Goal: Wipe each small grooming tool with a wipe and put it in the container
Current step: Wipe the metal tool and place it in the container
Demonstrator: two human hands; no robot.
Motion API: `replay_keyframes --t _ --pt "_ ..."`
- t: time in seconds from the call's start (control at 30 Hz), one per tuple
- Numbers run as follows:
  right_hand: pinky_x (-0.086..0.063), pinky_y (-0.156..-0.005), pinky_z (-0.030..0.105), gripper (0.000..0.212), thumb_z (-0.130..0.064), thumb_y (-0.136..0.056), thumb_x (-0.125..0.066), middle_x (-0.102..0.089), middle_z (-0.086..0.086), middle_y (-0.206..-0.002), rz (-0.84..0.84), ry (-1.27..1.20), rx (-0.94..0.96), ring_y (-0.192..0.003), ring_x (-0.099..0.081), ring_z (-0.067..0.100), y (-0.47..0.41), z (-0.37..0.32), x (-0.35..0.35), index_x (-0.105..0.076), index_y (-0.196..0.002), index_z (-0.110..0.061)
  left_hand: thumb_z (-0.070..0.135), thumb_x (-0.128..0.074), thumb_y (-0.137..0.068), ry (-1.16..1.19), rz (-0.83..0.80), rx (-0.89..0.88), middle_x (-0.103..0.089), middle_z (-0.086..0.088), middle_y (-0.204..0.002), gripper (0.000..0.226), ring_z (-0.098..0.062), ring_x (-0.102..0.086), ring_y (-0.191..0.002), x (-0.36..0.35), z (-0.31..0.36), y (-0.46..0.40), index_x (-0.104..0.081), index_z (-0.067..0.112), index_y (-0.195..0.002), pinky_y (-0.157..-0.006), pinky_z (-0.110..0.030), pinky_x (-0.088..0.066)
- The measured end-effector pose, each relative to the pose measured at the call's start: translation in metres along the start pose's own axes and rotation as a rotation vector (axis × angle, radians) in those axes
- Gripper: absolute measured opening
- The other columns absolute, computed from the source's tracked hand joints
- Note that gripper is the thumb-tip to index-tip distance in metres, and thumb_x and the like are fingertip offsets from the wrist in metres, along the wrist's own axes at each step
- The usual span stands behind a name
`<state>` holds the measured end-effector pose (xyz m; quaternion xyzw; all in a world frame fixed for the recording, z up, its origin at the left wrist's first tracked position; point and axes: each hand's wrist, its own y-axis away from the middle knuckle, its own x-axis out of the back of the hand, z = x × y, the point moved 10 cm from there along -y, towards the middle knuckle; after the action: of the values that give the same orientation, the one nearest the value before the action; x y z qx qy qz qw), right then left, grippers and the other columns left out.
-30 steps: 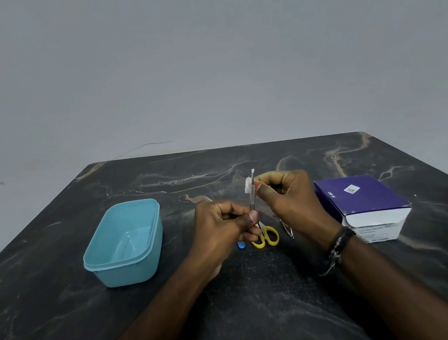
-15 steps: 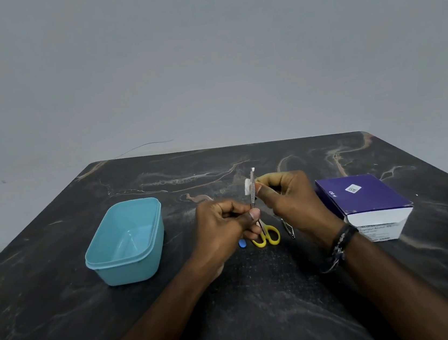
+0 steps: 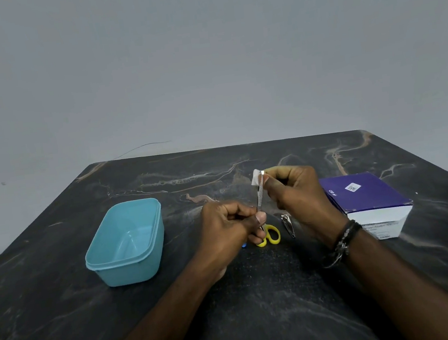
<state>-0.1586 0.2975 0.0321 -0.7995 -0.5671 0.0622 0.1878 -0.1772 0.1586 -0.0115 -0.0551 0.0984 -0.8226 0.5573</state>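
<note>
Both hands are working one tool above the table (image 3: 66,316): the left hand (image 3: 231,227) pinches the lower end of a thin metal nail file (image 3: 260,198) between thumb and curled fingers and holds it nearly upright, while the right hand (image 3: 296,192) pinches a small white wipe (image 3: 254,177) against the file's top end. Compared with a second ago, the wipe has slid from partway up the blade to the very tip, so this stroke looks about finished; whether the other face has been cleaned cannot be told. The right hand has also shifted enough to uncover a metal nail clipper (image 3: 287,222) lying on the table just right of the yellow-handled scissors (image 3: 271,234), whose handles peek out below the left hand. A small blue thing beside the scissors is too hidden to name. The teal container (image 3: 125,241) sits open well to the left with nothing visible inside, so by my reading the file is the first tool in hand and the scissors and clipper are not yet wiped. A purple and white box (image 3: 368,203) stands to the right, near the right wrist.
</note>
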Motion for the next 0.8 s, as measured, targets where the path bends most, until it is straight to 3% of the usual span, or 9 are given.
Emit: replay_keyframes --t 0.23,0.53,0.8 --pt "-0.033 -0.044 0.012 0.017 -0.013 -0.093 -0.063 -0.049 -0.015 -0.043 0.034 -0.017 0.023 -0.042 -0.038 -0.002 -0.001 0.0 0.001 -0.073 -0.087 -0.001 -0.003 -0.072 -0.081 0.006 0.0 0.003 -0.067 -0.02 -0.063 0.011 -0.025 -0.065 -0.055 -0.001 0.0 -0.001 -0.066 -0.012 -0.078 -0.051 -0.03 -0.057" --pt "-0.038 -0.044 0.007 0.015 -0.004 -0.093 -0.059 -0.058 -0.015 -0.046 -0.217 0.015 -0.027 -0.043 -0.052 -0.004 0.006 0.003 -0.023 -0.068 -0.09 0.007 -0.001 -0.071 -0.083 -0.018 0.078 -0.023 -0.067 -0.014 -0.059 0.008 -0.025 -0.066 -0.054 0.013 0.003 -0.003 -0.067 -0.008 -0.081 -0.052 -0.029 -0.056" --pt "-0.035 -0.044 0.008 0.016 -0.005 -0.093 -0.06 -0.056 -0.015 -0.044 -0.138 0.042 -0.007 -0.041 -0.047 -0.003 0.005 -0.002 -0.015 -0.072 -0.09 0.006 0.0 -0.071 -0.083 0.005 0.049 -0.014 -0.068 -0.02 -0.065 0.011 -0.029 -0.065 -0.056 0.008 0.002 -0.003 -0.067 -0.01 -0.082 -0.051 -0.029 -0.056"
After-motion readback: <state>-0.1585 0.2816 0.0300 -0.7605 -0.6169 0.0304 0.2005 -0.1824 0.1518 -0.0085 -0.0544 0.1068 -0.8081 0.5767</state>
